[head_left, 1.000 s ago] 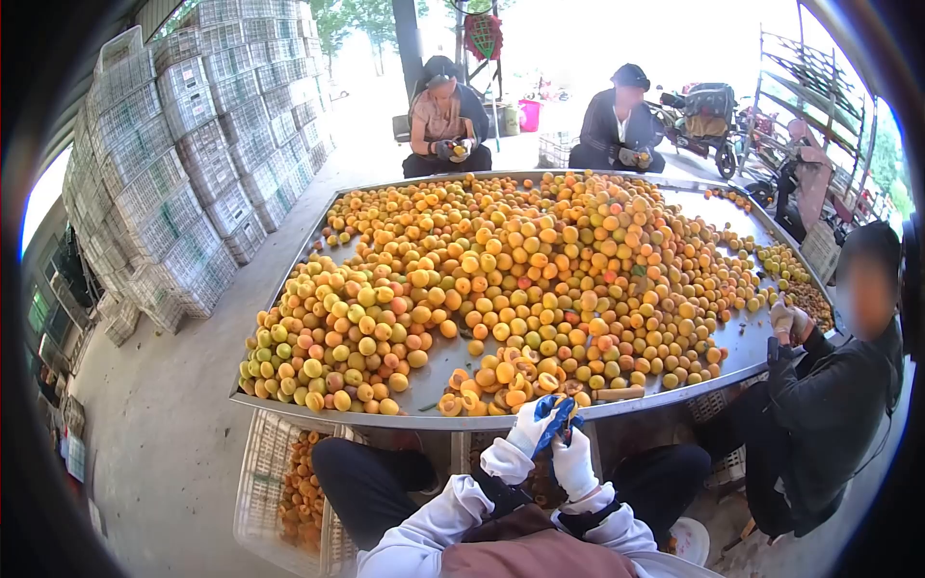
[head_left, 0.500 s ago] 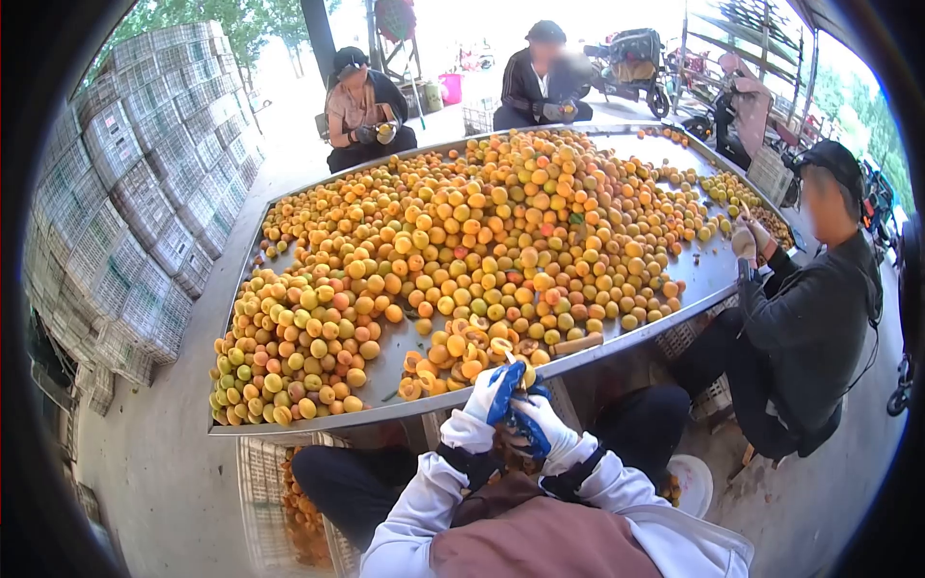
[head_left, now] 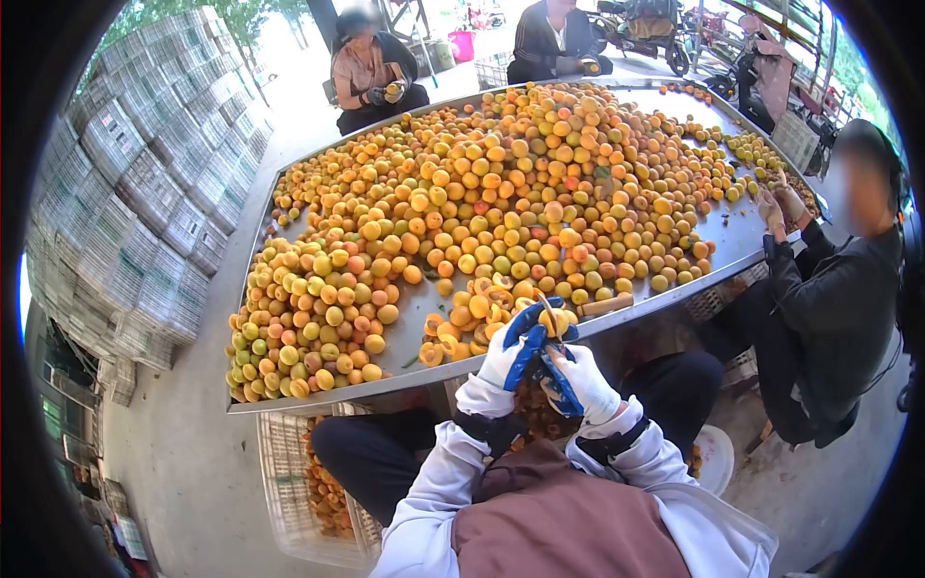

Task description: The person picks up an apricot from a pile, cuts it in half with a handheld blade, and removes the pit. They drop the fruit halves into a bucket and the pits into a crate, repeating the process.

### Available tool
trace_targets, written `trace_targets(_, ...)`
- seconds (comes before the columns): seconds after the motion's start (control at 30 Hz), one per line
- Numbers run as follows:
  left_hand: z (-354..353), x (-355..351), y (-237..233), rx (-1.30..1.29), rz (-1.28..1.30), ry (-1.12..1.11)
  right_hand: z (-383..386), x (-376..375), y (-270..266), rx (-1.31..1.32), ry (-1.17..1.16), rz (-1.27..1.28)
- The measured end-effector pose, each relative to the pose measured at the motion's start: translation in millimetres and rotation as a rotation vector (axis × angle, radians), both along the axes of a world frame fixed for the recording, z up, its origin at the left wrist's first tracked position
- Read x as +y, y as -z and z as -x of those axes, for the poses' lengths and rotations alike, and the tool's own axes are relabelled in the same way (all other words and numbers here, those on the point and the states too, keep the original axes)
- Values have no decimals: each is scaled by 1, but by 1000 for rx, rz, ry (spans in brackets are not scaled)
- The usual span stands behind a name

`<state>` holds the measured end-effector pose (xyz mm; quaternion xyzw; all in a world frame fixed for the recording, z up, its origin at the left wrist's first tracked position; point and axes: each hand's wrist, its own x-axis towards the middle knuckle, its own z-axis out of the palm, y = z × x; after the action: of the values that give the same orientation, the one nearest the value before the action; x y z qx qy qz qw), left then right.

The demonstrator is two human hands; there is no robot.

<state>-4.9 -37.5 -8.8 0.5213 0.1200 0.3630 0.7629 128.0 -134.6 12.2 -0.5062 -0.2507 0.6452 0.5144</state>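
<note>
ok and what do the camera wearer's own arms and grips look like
The left grip and right grip wear white gloves with blue coating on the fingers and palm side. A dark band circles each arm near the wrist. The sleeves are long, pale whitish-lavender and somewhat loose. I can make out no cables or markings on them.

An open-sided work shed for handling fruit: a broad metal counter (head_left: 734, 231) heaped with apricots (head_left: 501, 183), tall stacks of plastic crates (head_left: 145, 183), bare grey floor (head_left: 198, 453), seated workers (head_left: 829, 318) around the edge, and a parked motorbike (head_left: 647, 29) and trees (head_left: 183, 24) in daylight beyond.
</note>
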Motion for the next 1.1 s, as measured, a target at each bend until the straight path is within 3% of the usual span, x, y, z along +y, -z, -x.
trace_targets(0.17, -2, 4, 10, -71, 36, -33, -1, 4, 15, -202, -23, -4)
trace_targets(0.27, -6, 2, 14, -106, 165, -66, -2, 8, 32, -307, 6, -162)
trace_targets(0.33, -11, -4, 7, -158, 272, -136, -3, 8, 30, -825, 32, -373)
trace_targets(0.47, -23, -10, 9, -15, 274, -268, 0, 12, 48, -832, 51, -277)
trace_targets(0.53, -26, -7, 26, 19, 242, -290, 5, 14, 62, -609, 146, -285)
trace_targets(0.7, -28, -5, 30, 216, 254, -341, 10, 19, 92, -493, 155, -241)
trace_targets(0.8, -27, 5, 44, 253, 291, -326, 5, 22, 89, -260, 89, -99)
trace_targets(0.87, -25, 6, 41, 264, 252, -289, 1, 21, 77, 114, 72, -20)
trace_targets(0.9, -25, 6, 40, 262, 252, -291, 1, 21, 73, 113, 70, -20)
trace_targets(0.97, -27, 6, 41, 204, 240, -288, 0, 23, 58, 448, -60, -85)
trace_targets(1.0, -26, 9, 44, 197, 263, -255, -5, 28, 44, 814, -82, 126)
trace_targets(1.1, -26, 5, 25, 168, 54, -335, -8, 27, 74, 737, -132, 54)
